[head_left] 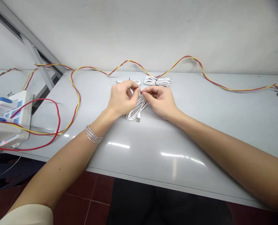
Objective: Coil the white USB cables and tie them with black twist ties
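fingers (148, 97) on tie (141, 92), well behind front edge (153, 182)

Bright, diffuse light covers the tabletop (223, 112) and the pale wall (139, 37) at 12 o'clock. White glare streaks at 7 o'clock and between 4 and 5 o'clock suggest lamps overhead. The tiled floor (101, 189) at 7 o'clock lies dim, with near-black shade at 6 o'clock. Corners darken at 2 and 4 o'clock; wide-angle distortion stretches the margins. Fine detail between the hands (122, 97) is soft.
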### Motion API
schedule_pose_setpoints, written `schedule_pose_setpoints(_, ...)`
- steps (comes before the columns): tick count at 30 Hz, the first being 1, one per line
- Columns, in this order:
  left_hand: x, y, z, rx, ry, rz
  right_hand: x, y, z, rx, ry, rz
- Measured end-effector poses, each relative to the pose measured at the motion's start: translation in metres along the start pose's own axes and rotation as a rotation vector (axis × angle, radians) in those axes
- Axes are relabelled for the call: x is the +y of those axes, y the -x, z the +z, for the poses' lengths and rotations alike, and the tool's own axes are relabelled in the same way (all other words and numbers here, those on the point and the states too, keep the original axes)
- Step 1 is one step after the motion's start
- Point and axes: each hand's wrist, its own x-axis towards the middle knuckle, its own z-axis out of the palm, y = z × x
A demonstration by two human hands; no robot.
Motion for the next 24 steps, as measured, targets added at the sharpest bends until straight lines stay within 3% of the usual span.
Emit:
schedule_pose_setpoints(5,-0.0074,0.0009,0.0066,-0.043,0.195,-0.118,0.0016,-0.0005,0.0001,0.001,-0.002,0.01)
schedule_pose_setpoints(14,-0.0032,0.0012,0.0059,-0.033,0.244,-0.229,-0.0015,0.0015,-0.0002,-0.006,0.02,0.008)
schedule_pose_setpoints(24,-0.002,0.0013,0.0065,-0.009,0.155,-0.164,-0.003,0.0019,-0.0003,-0.007,0.059,-0.008)
